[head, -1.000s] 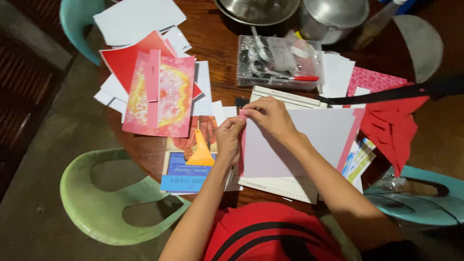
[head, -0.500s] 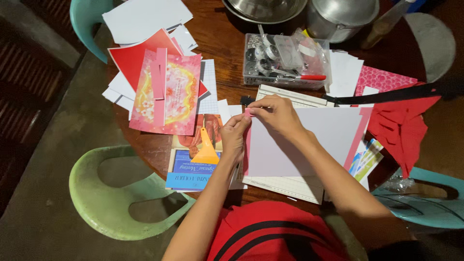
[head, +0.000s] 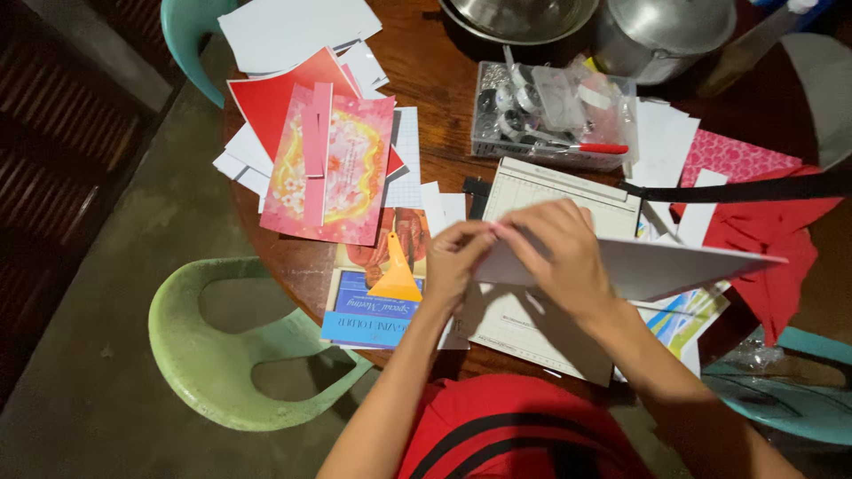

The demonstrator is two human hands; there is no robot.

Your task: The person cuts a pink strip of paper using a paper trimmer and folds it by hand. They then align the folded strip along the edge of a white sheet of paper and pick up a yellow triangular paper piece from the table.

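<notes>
A person in a red shirt with black stripes [head: 497, 435] sits at a round wooden table [head: 435, 66], both hands meeting above a white gridded paper trimmer board [head: 532, 328]. The left hand [head: 457, 262] pinches the near left corner of a large white sheet of card [head: 666, 266], fingers closed on its edge, while the right hand [head: 559, 253] grips the same corner from above, its fingers curled over the sheet. The card is lifted off the board and tilted, running out to the right from the hands, its far tip over red paper [head: 772, 239]. Just left of the left hand, an orange plastic scraper [head: 396, 273] lies on a blue printed booklet [head: 368, 310]. Beyond it rests a pink floral card [head: 333, 168] atop loose red and white sheets. Farther back stand a clear plastic box of small supplies [head: 555, 111], a metal bowl [head: 519, 16] and a steel pot [head: 661, 35]. A green plastic chair [head: 222, 355] stands at left.
</notes>
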